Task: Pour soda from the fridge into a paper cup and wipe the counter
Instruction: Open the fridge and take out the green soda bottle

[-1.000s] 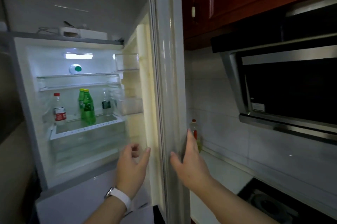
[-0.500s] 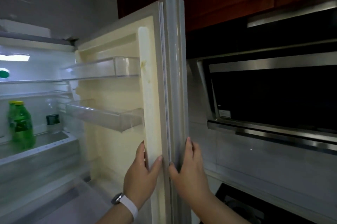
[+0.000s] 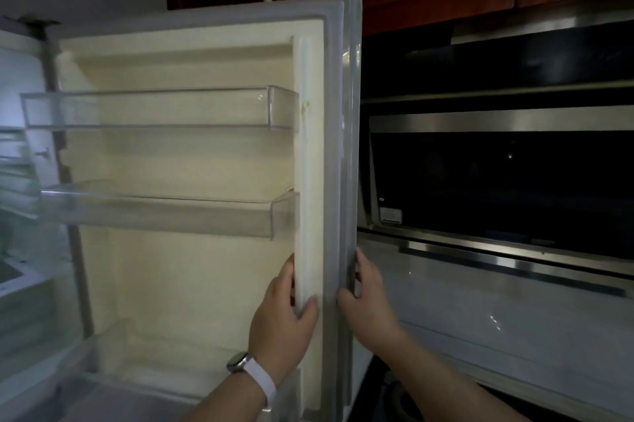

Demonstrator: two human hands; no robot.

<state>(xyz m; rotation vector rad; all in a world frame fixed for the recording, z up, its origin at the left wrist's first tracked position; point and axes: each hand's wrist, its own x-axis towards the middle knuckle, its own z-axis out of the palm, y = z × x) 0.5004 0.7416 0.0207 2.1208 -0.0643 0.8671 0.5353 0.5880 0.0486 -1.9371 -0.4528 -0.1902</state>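
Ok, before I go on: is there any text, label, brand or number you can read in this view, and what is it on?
No text here can be read.
Sticker on the range hood: print too small and blurred.
Mark just above it: too small to tell.
Watch: no digits show.
Fridge door, held by the left hand and right hand: no lettering seen.
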